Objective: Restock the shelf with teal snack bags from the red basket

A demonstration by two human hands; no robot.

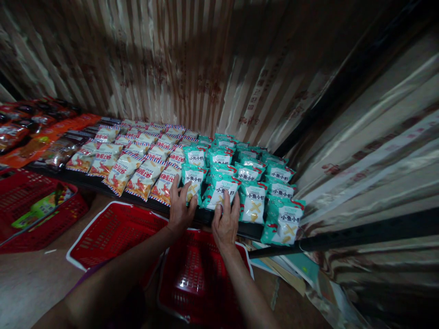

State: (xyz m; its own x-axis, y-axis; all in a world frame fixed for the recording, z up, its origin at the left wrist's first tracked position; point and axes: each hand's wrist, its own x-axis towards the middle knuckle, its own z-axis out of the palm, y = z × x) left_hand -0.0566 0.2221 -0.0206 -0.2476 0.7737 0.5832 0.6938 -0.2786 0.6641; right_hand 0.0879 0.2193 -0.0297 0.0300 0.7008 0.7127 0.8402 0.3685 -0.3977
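Teal and white snack bags [253, 201] stand in rows on a dark shelf [85, 181]. My left hand [181, 205] is at the front of the leftmost row, its fingers apart and against a teal snack bag [193, 179]. Beside it, my right hand [226, 222] has its fingers spread over the lower front of another teal snack bag [219, 186]. Neither hand is closed around a bag. White and orange snack bags [120, 172] with striped edges lie tilted in rows just left of the teal ones.
Below the shelf sit two red baskets [113, 228] [202, 274] with pale rims. Another red basket [78, 208] at left holds a green packet [37, 211]. Orange and dark packets [44, 132] fill the shelf's left end. Dark poles [329, 240] and curtains [154, 55] border the shelf.
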